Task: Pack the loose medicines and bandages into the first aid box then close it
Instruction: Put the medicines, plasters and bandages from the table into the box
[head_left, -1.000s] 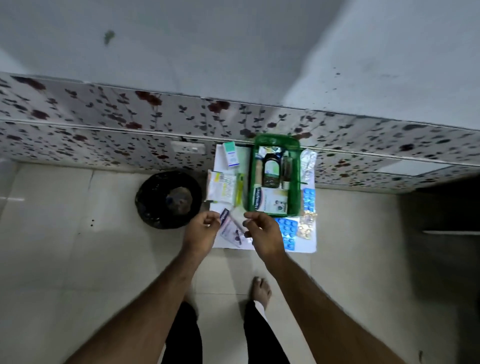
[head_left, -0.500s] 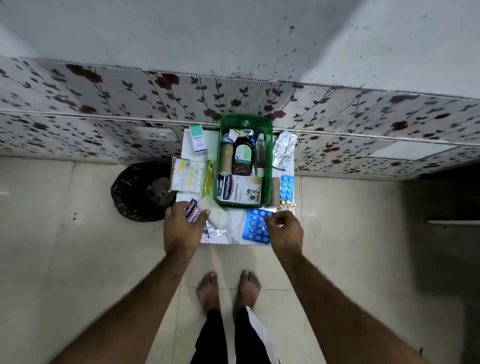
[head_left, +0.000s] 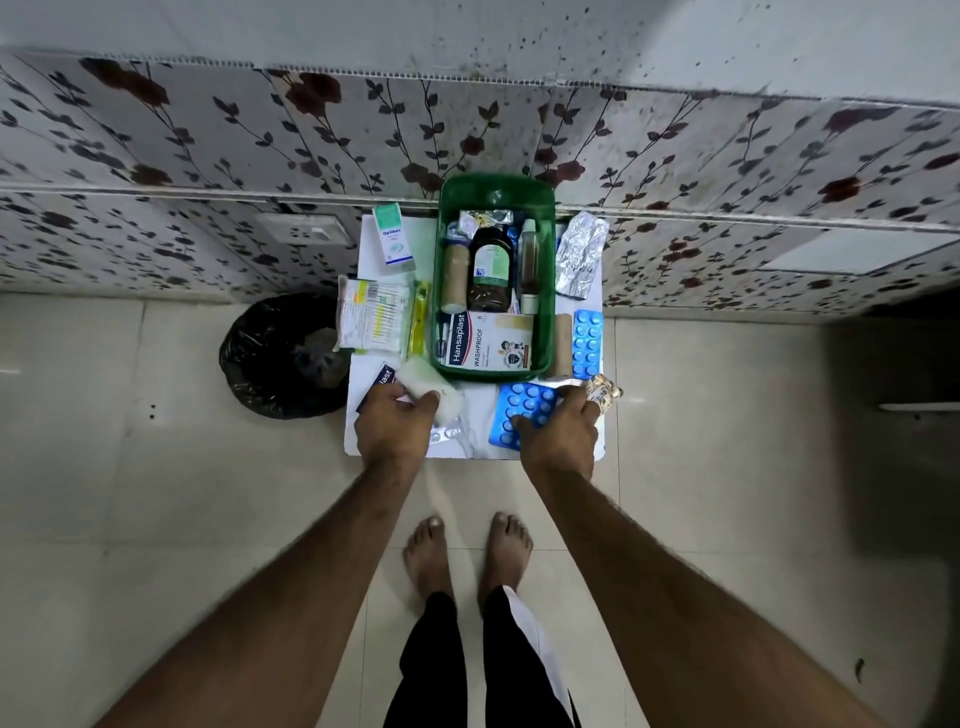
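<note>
An open green first aid box (head_left: 493, 192) stands on a small white table (head_left: 480, 447) against the wall, holding bottles, a brown roll and a Hansaplast carton (head_left: 488, 347). My left hand (head_left: 392, 428) rests at the table's front left, fingers curled around a white gauze roll (head_left: 434, 387), with a small Hansaplast packet (head_left: 383, 375) just beside it. My right hand (head_left: 561, 431) lies on a blue blister strip (head_left: 522, 410) at the front right, thumb and fingers on it. A gold pill strip (head_left: 602, 391) sits just past its fingertips.
Left of the box lie a white-green carton (head_left: 393, 241), a cotton-swab pack (head_left: 371, 317) and a yellow strip (head_left: 418, 318). To its right are a foil strip (head_left: 579, 254), a brown roll (head_left: 562, 345) and another blue blister (head_left: 588, 343). A black-lined bin (head_left: 283, 356) stands left of the table.
Both hands have come down onto the table's front edge: the left closed around the gauze roll, the right moved from the table's middle onto the blue blister strip. The camera has moved nearer.
</note>
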